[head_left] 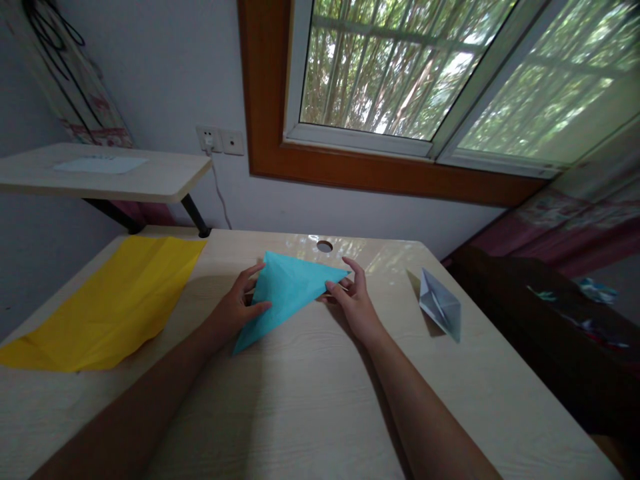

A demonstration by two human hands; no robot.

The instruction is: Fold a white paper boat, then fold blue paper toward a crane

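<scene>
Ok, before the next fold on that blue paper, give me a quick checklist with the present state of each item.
1. Both hands on the paper: ok. The left hand pinches the left edge of the blue triangle; the right hand holds its right tip.
2. Paper lying flat on the desk: ok, as far as can be seen.
3. Edges lined up under the fold: cannot tell.
4. Room around the paper: ok. The yellow sheet lies apart to the left, the grey folded boat apart to the right.
5. Cable hole clear of the paper: ok, just beyond its top edge.
</scene>
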